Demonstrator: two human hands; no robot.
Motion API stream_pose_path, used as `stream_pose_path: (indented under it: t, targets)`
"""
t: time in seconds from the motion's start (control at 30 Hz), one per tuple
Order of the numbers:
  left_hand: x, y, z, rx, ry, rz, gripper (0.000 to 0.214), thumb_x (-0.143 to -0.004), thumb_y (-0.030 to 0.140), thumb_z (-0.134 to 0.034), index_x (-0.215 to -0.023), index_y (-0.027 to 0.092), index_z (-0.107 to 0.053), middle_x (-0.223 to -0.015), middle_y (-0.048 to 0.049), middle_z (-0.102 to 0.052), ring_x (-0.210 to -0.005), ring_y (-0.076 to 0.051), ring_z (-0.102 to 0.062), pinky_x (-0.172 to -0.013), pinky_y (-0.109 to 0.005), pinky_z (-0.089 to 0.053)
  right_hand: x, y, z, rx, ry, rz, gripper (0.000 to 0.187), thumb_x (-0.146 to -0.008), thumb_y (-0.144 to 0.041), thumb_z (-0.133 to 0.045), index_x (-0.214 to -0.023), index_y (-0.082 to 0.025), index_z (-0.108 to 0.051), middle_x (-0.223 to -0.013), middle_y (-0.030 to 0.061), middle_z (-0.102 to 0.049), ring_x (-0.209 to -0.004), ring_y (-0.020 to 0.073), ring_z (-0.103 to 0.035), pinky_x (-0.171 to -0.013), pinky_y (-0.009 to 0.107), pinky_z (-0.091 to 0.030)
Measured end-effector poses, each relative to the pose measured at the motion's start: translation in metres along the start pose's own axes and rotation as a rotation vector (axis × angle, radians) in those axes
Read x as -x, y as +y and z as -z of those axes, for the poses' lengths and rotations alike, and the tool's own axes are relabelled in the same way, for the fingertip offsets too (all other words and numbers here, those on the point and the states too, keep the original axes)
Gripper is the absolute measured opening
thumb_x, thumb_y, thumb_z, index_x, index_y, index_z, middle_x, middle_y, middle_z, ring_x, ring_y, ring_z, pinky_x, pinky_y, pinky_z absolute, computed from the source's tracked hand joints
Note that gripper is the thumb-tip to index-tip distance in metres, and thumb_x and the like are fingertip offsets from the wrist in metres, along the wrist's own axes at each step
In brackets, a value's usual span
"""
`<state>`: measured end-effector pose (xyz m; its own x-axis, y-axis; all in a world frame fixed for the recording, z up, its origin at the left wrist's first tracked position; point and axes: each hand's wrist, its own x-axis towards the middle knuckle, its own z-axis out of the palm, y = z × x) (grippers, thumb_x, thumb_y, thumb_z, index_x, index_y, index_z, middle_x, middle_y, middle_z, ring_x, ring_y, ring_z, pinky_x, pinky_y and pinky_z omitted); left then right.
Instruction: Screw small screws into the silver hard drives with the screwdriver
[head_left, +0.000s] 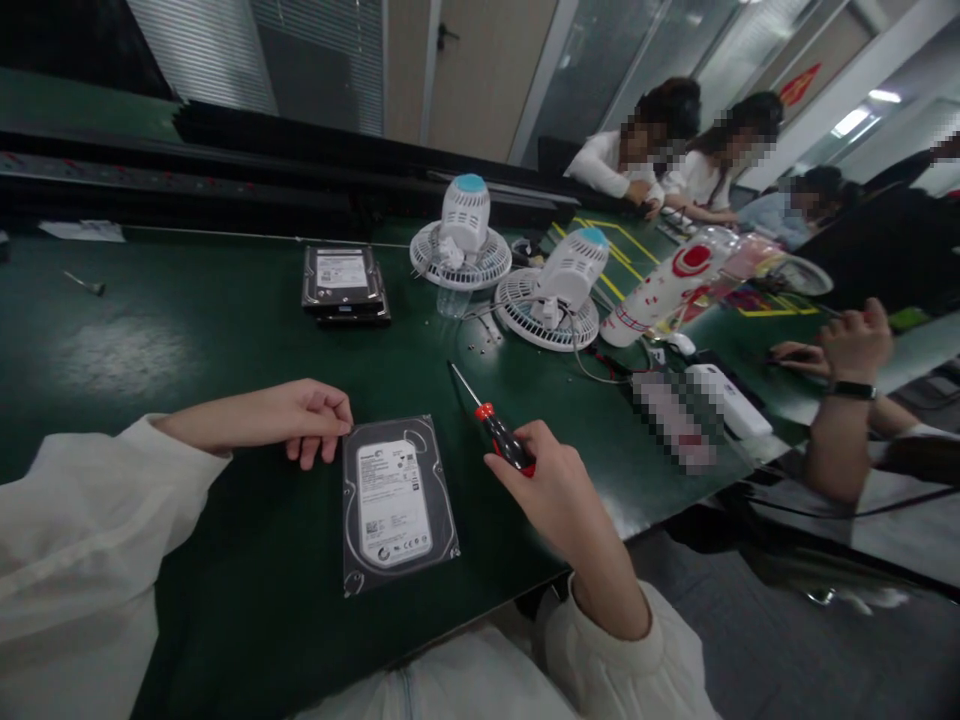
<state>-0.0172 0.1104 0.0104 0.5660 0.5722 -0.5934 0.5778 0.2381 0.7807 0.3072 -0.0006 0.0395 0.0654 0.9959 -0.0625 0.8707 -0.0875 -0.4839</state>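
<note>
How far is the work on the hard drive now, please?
Little looks done: the hard drive lies flat on the table, its cover on. In hand: the left hand touches its corner, and the right hand holds the screwdriver, tip off the drive. Left: probably all the unscrewing; the screws are too small to see.

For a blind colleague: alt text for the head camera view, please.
The right hand holds a red-and-black screwdriver beside a hard drive lying flat on a green table; the left hand rests at its upper left corner. Two white fans sit behind.
</note>
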Motion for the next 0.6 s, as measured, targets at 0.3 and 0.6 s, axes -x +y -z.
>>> stream_pose_path:
  t: [0.3,0.6]
  targets:
    - [-0.003,-0.004,0.002,-0.011,0.012,-0.002,0.034,-0.082,0.054,-0.071,-0.086,0.021,-0.066,-0.066,0.0002,-0.072,-0.050,-0.011,-0.061,-0.044,-0.018,-0.044,-0.029,-0.004,0.035,-0.307,0.424,0.085,0.045,-0.081,-0.054,-0.073,-0.107,-0.017,-0.071,-0.080,0.0043,-0.072,-0.074,0.0177,-0.068,-0.065,0.030,-0.051]
    - [0.000,0.000,-0.004,-0.020,0.033,-0.015,0.026,-0.090,0.044,-0.062,-0.092,0.018,-0.063,-0.067,0.0018,-0.071,-0.052,-0.010,-0.062,-0.046,-0.017,-0.043,-0.087,-0.042,0.063,-0.610,0.627,0.418,0.047,-0.074,-0.044,-0.082,-0.107,-0.020,-0.059,-0.101,0.0021,-0.075,-0.085,0.0129,-0.073,-0.079,0.029,-0.063]
